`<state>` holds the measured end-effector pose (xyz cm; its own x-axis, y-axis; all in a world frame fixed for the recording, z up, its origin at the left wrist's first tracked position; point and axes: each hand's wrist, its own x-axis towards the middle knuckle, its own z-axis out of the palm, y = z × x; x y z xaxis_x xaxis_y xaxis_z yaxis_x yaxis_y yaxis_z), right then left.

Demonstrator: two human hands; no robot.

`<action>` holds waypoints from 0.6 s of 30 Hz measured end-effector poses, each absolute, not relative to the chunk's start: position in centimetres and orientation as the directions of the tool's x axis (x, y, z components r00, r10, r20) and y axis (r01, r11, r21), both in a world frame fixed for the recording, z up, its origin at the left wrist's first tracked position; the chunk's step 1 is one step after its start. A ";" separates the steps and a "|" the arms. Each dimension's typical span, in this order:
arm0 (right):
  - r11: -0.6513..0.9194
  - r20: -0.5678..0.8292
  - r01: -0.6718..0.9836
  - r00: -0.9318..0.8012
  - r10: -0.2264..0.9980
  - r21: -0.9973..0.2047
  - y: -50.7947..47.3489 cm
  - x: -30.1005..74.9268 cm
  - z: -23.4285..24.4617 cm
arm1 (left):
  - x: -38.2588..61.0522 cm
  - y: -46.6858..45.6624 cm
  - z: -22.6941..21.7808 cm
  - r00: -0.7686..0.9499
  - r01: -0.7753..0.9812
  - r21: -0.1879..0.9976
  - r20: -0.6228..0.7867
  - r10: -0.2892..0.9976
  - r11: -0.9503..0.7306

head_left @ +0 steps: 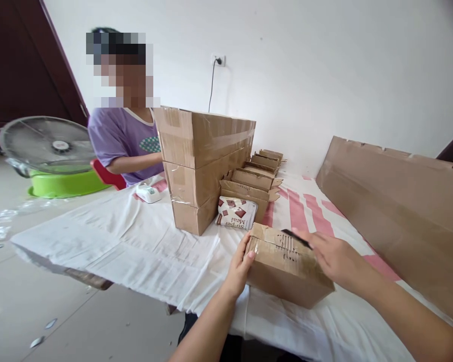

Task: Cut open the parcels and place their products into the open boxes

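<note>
A taped cardboard box (287, 279) lies on the cloth-covered table in front of me. My left hand (239, 266) grips its left end, with the thumb on the near upper edge and the fingers round the far side. Over the top of the box, my right hand (330, 256) is closed on a slim black tool (296, 238); I cannot tell whether it is a cutter or a marker. The tool's tip is at dark printed marks on the box top. Just beyond the box stands a white printed packet (236, 213) with red diamond shapes.
Stacked sealed boxes (183, 186) form a wall left of centre, beside a row of open cartons (254, 178). A large cardboard sheet (392, 201) stands along the right. Across the table (136, 251), a person (113, 130) sits near a white device (148, 193) and a fan (47, 143).
</note>
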<state>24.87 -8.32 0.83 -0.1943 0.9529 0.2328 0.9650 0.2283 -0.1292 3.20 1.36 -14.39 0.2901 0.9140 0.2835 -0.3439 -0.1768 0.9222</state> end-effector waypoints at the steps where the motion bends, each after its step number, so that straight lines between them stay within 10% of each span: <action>1: 0.261 0.178 0.960 -0.240 0.954 -0.099 -7.4 23.3 1.5 | 3.2 1.4 -14.4 0.286 -0.343 0.922 0.286 0.914 -0.181; 18: 0.298 -0.253 0.918 -0.232 0.939 0.262 -6.5 23.2 4.7 | 3.3 1.6 -14.8 0.274 -0.324 0.926 0.289 0.917 -0.195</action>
<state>23.24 -6.54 4.72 -0.2324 0.9391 -0.2531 0.9181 0.2977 0.2616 3.31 1.64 -14.78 0.2737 0.9174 0.2889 -0.3242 -0.1948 0.9257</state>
